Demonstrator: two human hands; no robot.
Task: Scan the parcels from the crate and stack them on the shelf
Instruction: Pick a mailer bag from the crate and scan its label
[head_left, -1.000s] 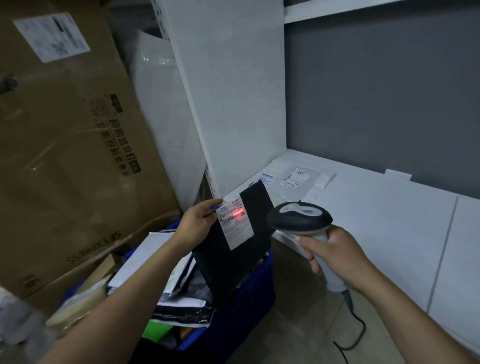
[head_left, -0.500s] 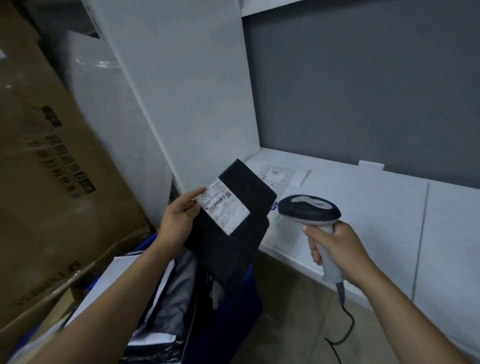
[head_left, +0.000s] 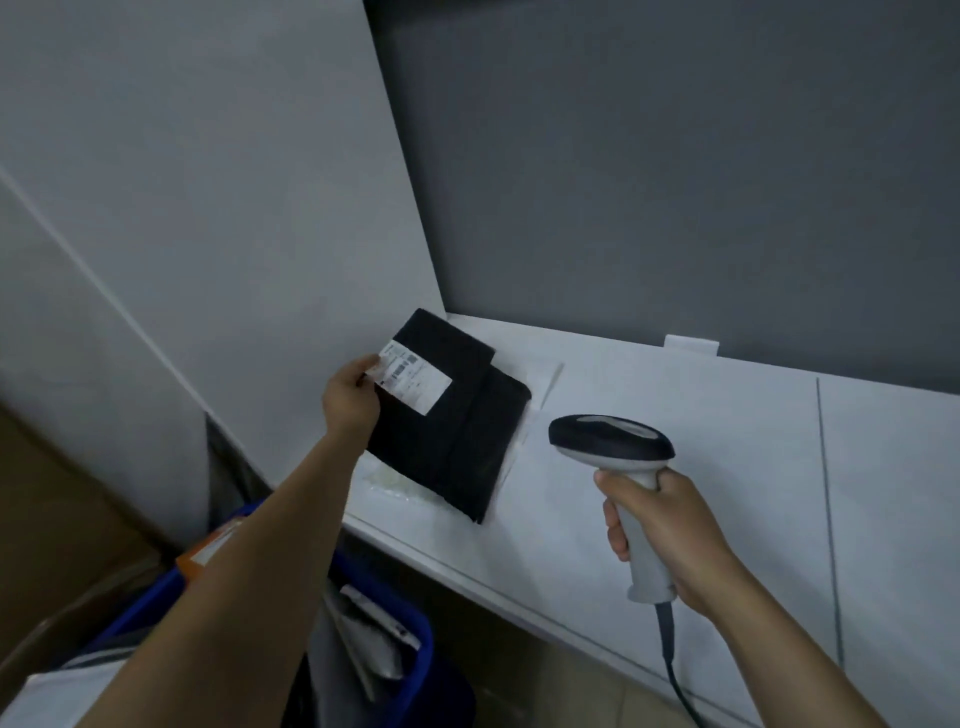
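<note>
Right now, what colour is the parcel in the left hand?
The parcel is black with a white label, head view.

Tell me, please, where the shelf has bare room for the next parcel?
Bare board runs from the black parcel rightward to the seam, back to the grey wall, and beyond it. The left corner by the side panel is crowded: the left hand holds that parcel over clear bags. The right hand's scanner hovers in front.

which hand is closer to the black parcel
Left. The left hand pinches the parcel at the corner of its label. The right hand grips the scanner off to the parcel's right, not touching it.
</note>
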